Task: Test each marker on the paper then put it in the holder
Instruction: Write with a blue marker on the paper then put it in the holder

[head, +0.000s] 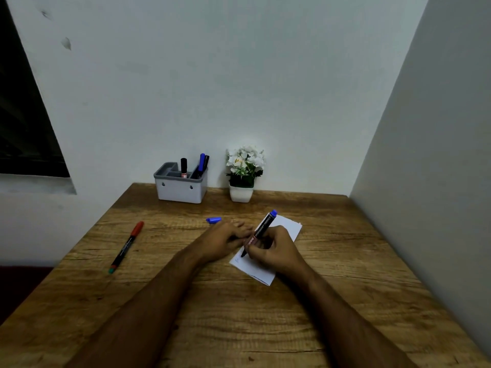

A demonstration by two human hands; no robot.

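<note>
My right hand (pixel 275 248) grips an uncapped black marker with a blue end (pixel 261 229), its tip touching the small white paper (pixel 288 225) at the paper's left part. My left hand (pixel 225 239) rests flat on the table beside the paper's left edge, fingers straight. The marker's blue cap (pixel 214 220) lies loose on the table just beyond my left hand. A red-capped marker (pixel 127 247) lies on the table at the left. The grey-and-white holder (pixel 182 191) stands at the back by the wall with three markers upright in it.
A small white pot of white flowers (pixel 243 173) stands to the right of the holder against the wall. A wall (pixel 425 181) closes off the wooden table (pixel 239 314) on the right. The table's left edge drops off near the red-capped marker.
</note>
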